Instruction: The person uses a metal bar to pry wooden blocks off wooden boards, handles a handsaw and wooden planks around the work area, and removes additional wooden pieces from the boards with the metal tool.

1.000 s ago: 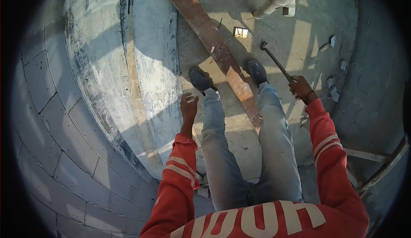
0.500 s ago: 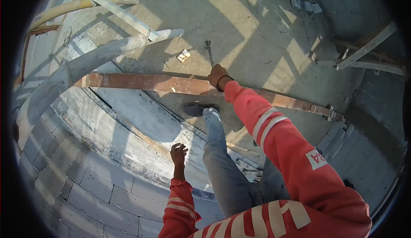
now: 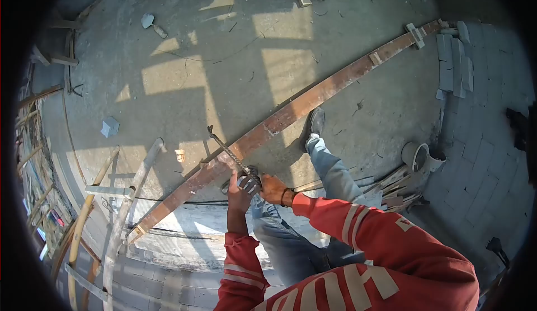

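A ribbed metal bar (image 3: 228, 150) with a small forked end slants across the reddish-brown plank (image 3: 296, 112), its fork pointing away from me. My right hand (image 3: 274, 189) is closed around the near end of the bar. Close beside it, my left hand (image 3: 240, 192) has its fingers curled at the bar, thumb pointing up along it. The plank lies diagonally over the floor, with a small wooden block (image 3: 375, 59) on it and a short crosspiece (image 3: 415, 36) near its far end. My shoe (image 3: 316, 122) stands just past the plank's near side.
A wooden pole ladder (image 3: 124, 210) stands at the left. A trowel (image 3: 154, 26) and broken block pieces (image 3: 110, 127) lie on the concrete floor. Buckets (image 3: 415, 155) and wood scraps (image 3: 396, 187) sit at the right, below stacked blocks (image 3: 454, 65).
My view has turned, so the plank now runs diagonally. My right hand has drawn the bar back towards me, and my left hand has come up to meet it.
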`<action>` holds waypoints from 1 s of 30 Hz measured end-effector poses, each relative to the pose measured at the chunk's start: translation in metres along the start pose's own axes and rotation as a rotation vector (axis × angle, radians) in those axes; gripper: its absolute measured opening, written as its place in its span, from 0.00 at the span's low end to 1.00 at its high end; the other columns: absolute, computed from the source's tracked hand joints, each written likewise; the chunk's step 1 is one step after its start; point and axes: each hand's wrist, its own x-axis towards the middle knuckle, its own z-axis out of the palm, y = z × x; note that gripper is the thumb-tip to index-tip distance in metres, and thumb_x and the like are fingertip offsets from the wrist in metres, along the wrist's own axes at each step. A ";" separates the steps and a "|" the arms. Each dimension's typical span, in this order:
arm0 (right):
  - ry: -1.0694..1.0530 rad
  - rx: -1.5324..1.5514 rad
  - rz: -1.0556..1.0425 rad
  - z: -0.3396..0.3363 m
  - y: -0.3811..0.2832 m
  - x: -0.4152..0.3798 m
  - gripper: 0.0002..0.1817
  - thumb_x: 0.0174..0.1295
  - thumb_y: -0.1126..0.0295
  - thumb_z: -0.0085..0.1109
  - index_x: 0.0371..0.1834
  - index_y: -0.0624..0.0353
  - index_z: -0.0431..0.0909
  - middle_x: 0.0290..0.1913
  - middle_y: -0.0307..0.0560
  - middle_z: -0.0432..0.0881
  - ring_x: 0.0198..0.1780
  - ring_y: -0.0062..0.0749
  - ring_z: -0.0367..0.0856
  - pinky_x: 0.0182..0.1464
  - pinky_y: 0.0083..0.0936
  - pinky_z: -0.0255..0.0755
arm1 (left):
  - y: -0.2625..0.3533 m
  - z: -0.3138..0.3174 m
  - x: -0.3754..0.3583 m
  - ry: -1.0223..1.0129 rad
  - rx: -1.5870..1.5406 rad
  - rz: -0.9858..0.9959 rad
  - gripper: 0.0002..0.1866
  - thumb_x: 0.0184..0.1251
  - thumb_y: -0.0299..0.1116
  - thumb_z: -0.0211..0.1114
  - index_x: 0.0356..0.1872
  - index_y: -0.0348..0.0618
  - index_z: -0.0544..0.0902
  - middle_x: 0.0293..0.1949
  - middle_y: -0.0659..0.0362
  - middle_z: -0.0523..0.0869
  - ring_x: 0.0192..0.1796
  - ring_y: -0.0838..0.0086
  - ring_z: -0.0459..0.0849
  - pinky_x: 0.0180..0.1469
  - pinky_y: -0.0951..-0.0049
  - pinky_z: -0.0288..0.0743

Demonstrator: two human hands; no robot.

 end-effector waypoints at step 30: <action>1.158 1.215 0.423 -0.471 0.155 -0.159 0.18 0.75 0.58 0.41 0.28 0.57 0.65 0.15 0.30 0.61 0.13 0.14 0.57 0.15 0.19 0.50 | -0.304 0.665 0.073 -0.424 1.353 0.083 0.13 0.72 0.44 0.56 0.45 0.46 0.71 0.20 0.64 0.69 0.18 0.79 0.67 0.19 0.74 0.60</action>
